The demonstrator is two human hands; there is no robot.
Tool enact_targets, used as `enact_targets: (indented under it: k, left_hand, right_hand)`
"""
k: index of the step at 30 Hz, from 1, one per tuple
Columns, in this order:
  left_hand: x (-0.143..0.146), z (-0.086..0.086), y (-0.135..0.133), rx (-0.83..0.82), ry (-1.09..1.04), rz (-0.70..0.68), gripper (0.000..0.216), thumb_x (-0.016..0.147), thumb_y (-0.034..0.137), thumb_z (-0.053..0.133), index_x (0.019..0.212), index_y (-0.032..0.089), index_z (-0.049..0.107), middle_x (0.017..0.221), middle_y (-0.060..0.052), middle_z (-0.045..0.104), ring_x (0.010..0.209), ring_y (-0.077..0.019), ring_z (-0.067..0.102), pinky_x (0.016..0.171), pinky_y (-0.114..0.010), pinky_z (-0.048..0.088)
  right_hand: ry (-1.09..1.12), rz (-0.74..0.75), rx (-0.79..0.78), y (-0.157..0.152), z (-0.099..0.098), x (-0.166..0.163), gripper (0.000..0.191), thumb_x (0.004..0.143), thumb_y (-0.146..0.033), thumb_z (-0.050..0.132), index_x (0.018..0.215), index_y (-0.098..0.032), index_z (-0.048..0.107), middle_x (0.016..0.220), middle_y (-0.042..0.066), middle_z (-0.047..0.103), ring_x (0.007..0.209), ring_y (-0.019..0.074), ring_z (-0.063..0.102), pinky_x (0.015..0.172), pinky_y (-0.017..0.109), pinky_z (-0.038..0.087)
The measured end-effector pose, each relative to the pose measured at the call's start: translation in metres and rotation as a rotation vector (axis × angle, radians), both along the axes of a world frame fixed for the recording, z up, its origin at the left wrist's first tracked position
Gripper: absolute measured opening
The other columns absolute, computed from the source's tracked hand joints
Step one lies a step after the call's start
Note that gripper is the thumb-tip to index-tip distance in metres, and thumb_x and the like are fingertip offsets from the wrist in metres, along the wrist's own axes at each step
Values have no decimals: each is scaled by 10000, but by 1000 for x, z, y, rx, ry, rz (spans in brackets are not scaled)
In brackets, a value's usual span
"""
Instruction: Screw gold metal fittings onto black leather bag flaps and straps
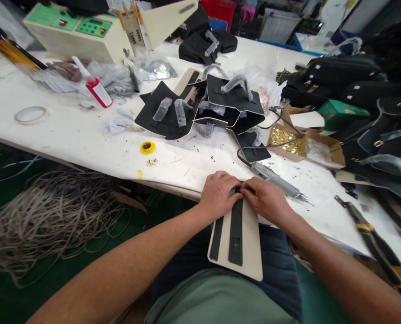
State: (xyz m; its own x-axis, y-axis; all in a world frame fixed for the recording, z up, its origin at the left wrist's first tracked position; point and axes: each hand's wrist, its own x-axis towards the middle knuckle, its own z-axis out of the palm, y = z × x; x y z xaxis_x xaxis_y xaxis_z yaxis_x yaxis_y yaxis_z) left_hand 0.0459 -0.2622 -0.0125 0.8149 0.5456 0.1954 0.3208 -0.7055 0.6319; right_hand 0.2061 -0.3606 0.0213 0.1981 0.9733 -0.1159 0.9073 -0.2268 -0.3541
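A beige panel (252, 243) with rounded corners and black strips lies across my lap, its far end at the table's front edge. My left hand (220, 194) grips the far end of the panel, thumb bent over the black strip (236, 225). Close beside it, my right hand (263, 198) pinches at the same end with fingertips together. Any small part between the fingertips is hidden. Just right of my hands, a grey electric screwdriver (276, 180) with a cord lies on the table.
Black bag pieces with wrapped handles (232, 92) are piled mid-table. A box of gold fittings (286, 140), yellow-and-black long-handled cutters (372, 238) and black bags stand right. Left are a yellow tape roll (148, 147), red bottle (99, 92) and control machine (82, 33). Cord (59, 220) heaps on the floor.
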Motion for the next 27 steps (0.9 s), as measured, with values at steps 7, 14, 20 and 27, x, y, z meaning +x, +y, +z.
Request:
enact_targets:
  k: [7,14,20,27]
  left_hand:
    - [0,-1,0,2,8,-3,288,861,354,776,1121,270,688,1219,12,735,1222,-263,530,1002,-460,410]
    - [1,-3,0,14,17,1,256,882,382,750,1115,287,697,1242,17,732,1237,-263,527,1005,-468,403]
    - [2,-2,-1,26,20,13,255,873,371,761,1108,290,708,1229,21,738,1225,-259,539,1008,-463,412]
    - [4,0,-2,29,46,26,240,872,363,758,1101,295,730,1227,8,737,1231,-256,546,1018,-460,423]
  right_hand:
    - [136,-203,-97,9,0,2,142,863,-328,622,819,-242,726,782,9,730,720,187,632,645,301,390]
    - [583,-319,-220,16,-10,21,125,783,-334,697,777,-210,697,611,-5,675,563,152,605,559,268,444]
    - [652,-299,-206,18,-10,22,157,774,-343,704,742,-195,664,571,-5,655,514,141,577,508,256,431]
    - [368,-242,4,4,-4,5,207,843,-355,594,781,-204,721,709,13,710,644,166,598,601,287,408]
